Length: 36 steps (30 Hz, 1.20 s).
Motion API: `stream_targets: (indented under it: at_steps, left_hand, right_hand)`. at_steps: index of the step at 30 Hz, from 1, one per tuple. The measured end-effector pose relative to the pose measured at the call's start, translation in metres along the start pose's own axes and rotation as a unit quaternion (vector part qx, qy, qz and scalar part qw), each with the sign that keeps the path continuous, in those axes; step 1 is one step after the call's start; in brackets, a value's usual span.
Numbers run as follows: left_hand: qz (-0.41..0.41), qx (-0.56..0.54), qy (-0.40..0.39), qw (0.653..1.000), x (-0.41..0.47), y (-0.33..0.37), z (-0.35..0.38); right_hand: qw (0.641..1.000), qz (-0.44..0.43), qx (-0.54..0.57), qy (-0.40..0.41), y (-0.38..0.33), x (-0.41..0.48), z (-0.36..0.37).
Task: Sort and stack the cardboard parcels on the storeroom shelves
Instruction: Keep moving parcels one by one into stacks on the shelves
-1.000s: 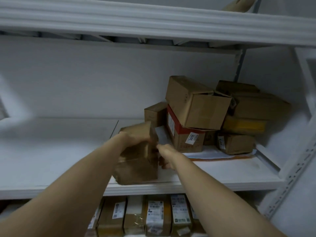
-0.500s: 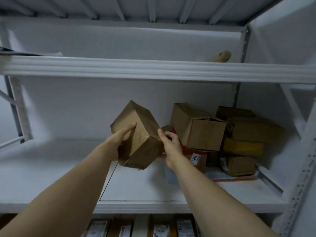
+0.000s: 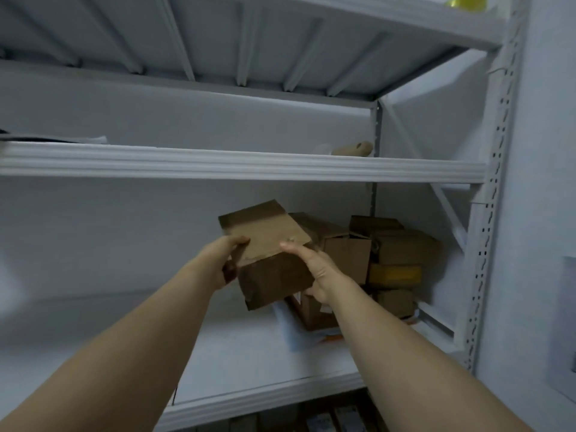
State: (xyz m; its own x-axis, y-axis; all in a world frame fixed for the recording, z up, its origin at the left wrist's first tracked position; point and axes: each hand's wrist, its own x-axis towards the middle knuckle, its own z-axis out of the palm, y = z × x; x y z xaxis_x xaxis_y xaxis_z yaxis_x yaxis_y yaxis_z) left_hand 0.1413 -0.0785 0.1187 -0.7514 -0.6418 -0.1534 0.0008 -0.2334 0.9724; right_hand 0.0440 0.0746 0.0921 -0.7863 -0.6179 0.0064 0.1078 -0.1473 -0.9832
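Note:
A brown cardboard parcel [image 3: 268,254] hangs in the air above the middle shelf [image 3: 237,347], held between both hands. My left hand [image 3: 223,260] grips its left side, thumb on the top face. My right hand [image 3: 314,272] clasps the right side, with fingers under the bottom edge. Behind it, at the shelf's right end, stands a pile of several cardboard parcels [image 3: 392,257], some of them tilted.
An upper shelf [image 3: 243,165] runs across above the parcel, with a tan roll [image 3: 353,148] lying at its right end. A perforated white upright [image 3: 489,213] bounds the right side. More labelled parcels [image 3: 330,419] show below the middle shelf. Flat papers [image 3: 299,335] lie under the pile.
The parcel has gone up from the shelf's front edge and been turned so its broad face points up. The camera view tilted upward, showing more of the upper shelves.

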Motion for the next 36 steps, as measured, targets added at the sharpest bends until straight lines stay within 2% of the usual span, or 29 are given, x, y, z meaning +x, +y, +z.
stream_targets:
  at_steps: [3, 7, 11, 13, 17, 20, 22, 25, 28, 32, 36]
  left_hand:
    - [0.018, 0.015, 0.014, 1.0, -0.015, 0.009, -0.007]
    - [0.003, 0.034, -0.022, 0.999, -0.033, 0.01, 0.002]
    - [-0.113, -0.005, -0.168, 0.979, -0.024, -0.004, 0.024]
    - [-0.124, 0.015, -0.201, 0.972, -0.015, -0.015, 0.042]
    - [-0.067, -0.012, -0.256, 0.964, -0.04, -0.026, 0.085]
    - [0.002, 0.029, -0.215, 0.976, -0.044, -0.033, 0.11]
    - [0.083, 0.129, -0.175, 0.973, -0.049, -0.036, 0.12]
    - [0.243, 0.304, -0.137, 0.911, -0.049, -0.035, 0.132]
    - [0.329, 0.402, -0.098, 0.849, -0.041, -0.026, 0.149]
    - [0.348, 0.524, -0.041, 0.776, -0.022, -0.013, 0.179]
    - [0.321, 0.615, -0.038, 0.72, 0.005, -0.005, 0.204]
  right_hand:
    - [0.996, 0.0, 0.053, 0.07, -0.004, -0.005, 0.007]
    - [0.986, 0.011, 0.089, 0.14, -0.009, -0.028, -0.001]
    - [0.972, 0.01, 0.084, 0.22, -0.015, -0.063, -0.024]
    - [0.963, 0.005, 0.082, 0.258, -0.018, -0.08, -0.039]
    - [0.94, -0.016, 0.099, 0.325, -0.021, -0.118, -0.072]
    - [0.92, -0.046, 0.142, 0.363, -0.023, -0.139, -0.101]
    - [0.9, -0.053, 0.166, 0.399, -0.023, -0.146, -0.118]
    - [0.868, -0.06, 0.178, 0.46, -0.027, -0.146, -0.138]
    - [0.847, -0.063, 0.186, 0.493, -0.034, -0.135, -0.153]
    - [0.841, -0.085, 0.184, 0.501, -0.047, -0.103, -0.181]
    - [0.846, -0.111, 0.189, 0.486, -0.063, -0.064, -0.205]
